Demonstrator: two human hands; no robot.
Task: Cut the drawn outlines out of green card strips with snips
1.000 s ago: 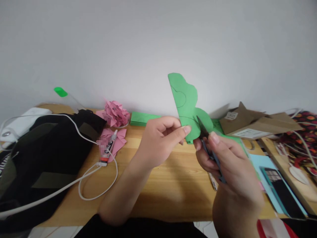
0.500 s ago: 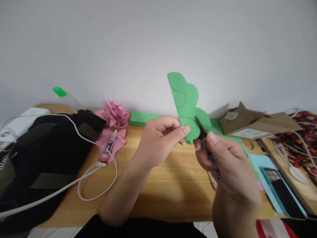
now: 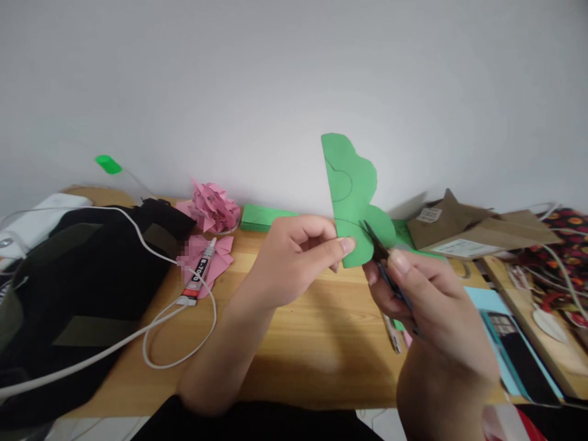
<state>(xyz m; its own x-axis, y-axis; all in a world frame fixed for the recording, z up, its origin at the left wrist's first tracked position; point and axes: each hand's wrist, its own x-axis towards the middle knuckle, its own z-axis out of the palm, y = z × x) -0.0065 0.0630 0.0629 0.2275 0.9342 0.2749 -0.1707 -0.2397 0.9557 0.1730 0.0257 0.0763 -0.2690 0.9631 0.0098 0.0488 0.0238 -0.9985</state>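
Observation:
My left hand (image 3: 301, 260) pinches the lower left edge of a green paper cutout (image 3: 351, 177) between thumb and fingers. The paper has a straight left side, a scalloped right side and curved pencil lines drawn on it. It is held upright above the table. My right hand (image 3: 427, 300) is closed round a pair of dark scissors (image 3: 379, 251). Their blades point up and left and lie at the paper's lower right lobe, by the drawn curve. The scissors' handles are mostly hidden by my fingers.
On the wooden table (image 3: 294, 343), a pink paper flower (image 3: 214, 208) and a glue tube (image 3: 199, 272) lie left, beside a black bag (image 3: 92, 288) and white cable. Behind are green paper strips (image 3: 264, 217). A cardboard box (image 3: 478, 226) and a phone (image 3: 519, 349) lie right.
The green paper and the scissors have shifted slightly right. A small green bit that showed below the paper's bottom edge is no longer visible there. Both hands keep their hold.

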